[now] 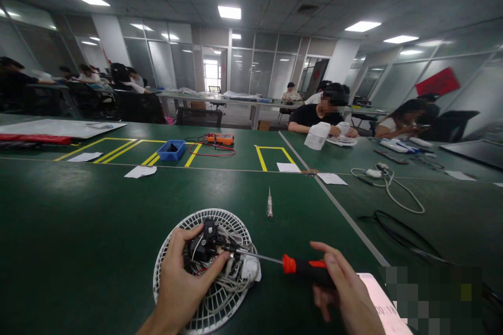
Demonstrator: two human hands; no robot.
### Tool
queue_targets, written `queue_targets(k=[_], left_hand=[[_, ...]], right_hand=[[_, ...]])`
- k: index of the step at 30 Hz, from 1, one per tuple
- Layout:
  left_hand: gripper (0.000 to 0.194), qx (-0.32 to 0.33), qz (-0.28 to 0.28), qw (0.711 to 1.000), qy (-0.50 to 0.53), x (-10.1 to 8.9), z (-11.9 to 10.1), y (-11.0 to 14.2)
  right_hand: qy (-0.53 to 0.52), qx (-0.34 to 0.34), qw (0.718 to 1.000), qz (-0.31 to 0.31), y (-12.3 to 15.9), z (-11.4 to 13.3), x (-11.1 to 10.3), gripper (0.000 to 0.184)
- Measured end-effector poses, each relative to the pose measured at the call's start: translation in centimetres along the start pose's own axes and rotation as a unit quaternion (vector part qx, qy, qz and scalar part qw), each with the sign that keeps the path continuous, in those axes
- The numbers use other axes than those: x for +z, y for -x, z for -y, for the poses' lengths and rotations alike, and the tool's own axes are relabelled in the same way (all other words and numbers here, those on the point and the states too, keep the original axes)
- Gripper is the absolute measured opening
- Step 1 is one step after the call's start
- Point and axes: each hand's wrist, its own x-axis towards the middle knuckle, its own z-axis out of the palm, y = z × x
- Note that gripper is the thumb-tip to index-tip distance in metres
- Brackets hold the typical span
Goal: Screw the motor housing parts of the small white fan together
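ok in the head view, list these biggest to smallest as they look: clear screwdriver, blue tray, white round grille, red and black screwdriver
1. White round grille
2. Red and black screwdriver
3. Blue tray
4. Clear screwdriver

The tray lies farther off, so its true size is unsure.

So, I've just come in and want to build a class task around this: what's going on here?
Someone is working on a black assembly above a round white grille. Their left hand grips the assembly, while their right hand holds a red-and-black screwdriver with its shaft reaching the assembly; whether the tip sits in a screw is unclear. Pale cables lie bunched on the grille. A smaller screwdriver lies beyond on the green table.
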Motion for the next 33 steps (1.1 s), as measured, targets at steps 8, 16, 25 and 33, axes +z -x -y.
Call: queue_targets(k=[8,16,25,33], left_hand=[[0.055,0.006,0.004,1.000,-0.005,0.1,0.3,0.1],[0.054,-0.006,0.002,1.000,0.004,0.1,0.4,0.2],[0.054,-0.018,0.010,1.000,0.008,0.2,0.6,0.4],[0.055,-0.022,0.005,1.000,0.013,0.3,0.6,0.3]], right_hand=[[-0.147,0.013,0.989,0.013,0.4,0.3,-0.6,0.062],[-0.012,0.003,1.000,-0.025,0.0,0.2,0.1,0.057],[-0.141,-0.015,0.990,-0.020,0.3,0.1,-0.2,0.066],[-0.174,-0.002,0.984,0.044,-0.2,-0.6,-1.2,0.055]])
